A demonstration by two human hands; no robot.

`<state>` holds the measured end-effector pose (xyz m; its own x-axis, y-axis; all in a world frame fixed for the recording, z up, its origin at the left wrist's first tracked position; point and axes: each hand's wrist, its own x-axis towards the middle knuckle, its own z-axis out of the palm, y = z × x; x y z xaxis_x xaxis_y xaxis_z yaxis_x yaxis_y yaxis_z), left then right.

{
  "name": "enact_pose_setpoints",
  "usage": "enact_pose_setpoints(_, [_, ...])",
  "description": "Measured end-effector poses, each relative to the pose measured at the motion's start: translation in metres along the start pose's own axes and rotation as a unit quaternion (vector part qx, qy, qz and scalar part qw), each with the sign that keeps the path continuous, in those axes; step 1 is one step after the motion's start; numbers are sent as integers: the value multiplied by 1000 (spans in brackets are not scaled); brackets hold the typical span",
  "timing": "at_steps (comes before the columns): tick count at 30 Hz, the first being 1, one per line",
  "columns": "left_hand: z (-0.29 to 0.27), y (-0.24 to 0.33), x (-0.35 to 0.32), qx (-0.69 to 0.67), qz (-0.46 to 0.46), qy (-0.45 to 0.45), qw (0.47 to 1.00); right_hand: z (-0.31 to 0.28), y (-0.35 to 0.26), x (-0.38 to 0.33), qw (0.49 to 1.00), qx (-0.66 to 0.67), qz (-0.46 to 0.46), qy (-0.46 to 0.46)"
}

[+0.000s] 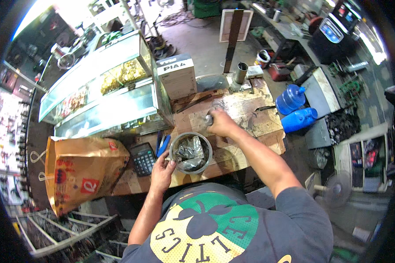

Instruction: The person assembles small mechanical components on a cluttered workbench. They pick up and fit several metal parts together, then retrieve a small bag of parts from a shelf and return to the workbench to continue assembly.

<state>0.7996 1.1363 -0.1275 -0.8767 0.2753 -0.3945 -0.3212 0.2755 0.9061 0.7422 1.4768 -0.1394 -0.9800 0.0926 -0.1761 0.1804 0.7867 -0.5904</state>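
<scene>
Counting two hands point(162, 168), one bowl point(191, 153), two jugs point(290, 99).

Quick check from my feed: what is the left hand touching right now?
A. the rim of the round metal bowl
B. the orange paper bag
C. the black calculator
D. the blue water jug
A: the left hand rests its fingers on the near rim of the round metal bowl, while the black calculator lies just beside it, untouched.

Single head-worn fisheye view, steeply downward over the near wooden workbench point(250, 118); rim strongly curved
</scene>
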Motion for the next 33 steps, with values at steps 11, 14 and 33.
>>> enact_pose_setpoints(11, [-111,-18,46,116,57,-246,961,50,-157,-145,972,-99,-100,188])
enact_pose_setpoints(14, [-101,-21,59,101,60,-251,961,110,-175,-163,972,-208,40,104])
enact_pose_setpoints(33, [-95,-75,43,233,117,-421,869,-194,-301,-618,573,-391,480,538])
